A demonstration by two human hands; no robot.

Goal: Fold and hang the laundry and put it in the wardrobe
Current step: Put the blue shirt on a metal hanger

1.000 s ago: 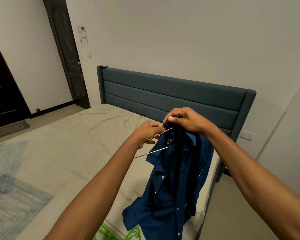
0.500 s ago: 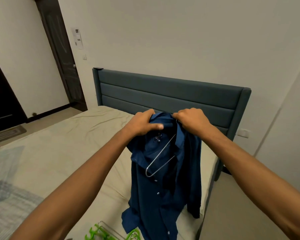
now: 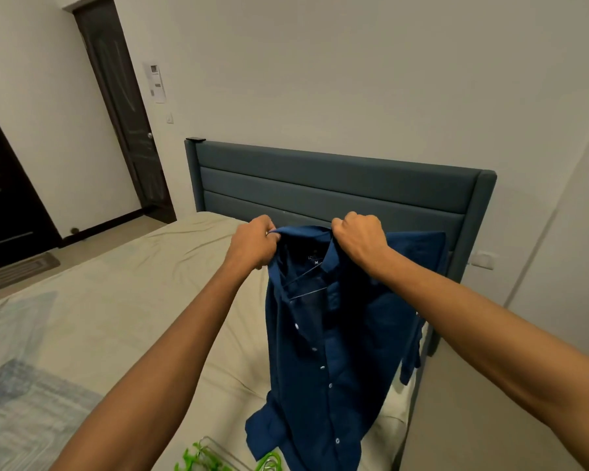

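Left hand (image 3: 252,244) and right hand (image 3: 359,241) each grip the collar; the blue shirt (image 3: 334,334) hangs below them over the bed (image 3: 133,300).

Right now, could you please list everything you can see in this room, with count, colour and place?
shirt: one, dark blue, held up over the bed's right edge, its lower part resting on the sheet
wire hanger: one, silver, inside the shirt's open collar
green hangers: several, bright green, on the bed at the bottom edge; count unclear
bed: one, beige sheet
headboard: one, grey-blue, against the far wall
patterned cloth: one, pale blue and grey, on the bed at left
doors: two, dark brown, far left
floor mat: one, brown, by the nearer door
wall socket: one, white, right of the headboard
hands: left hand and right hand, both gripping the collar
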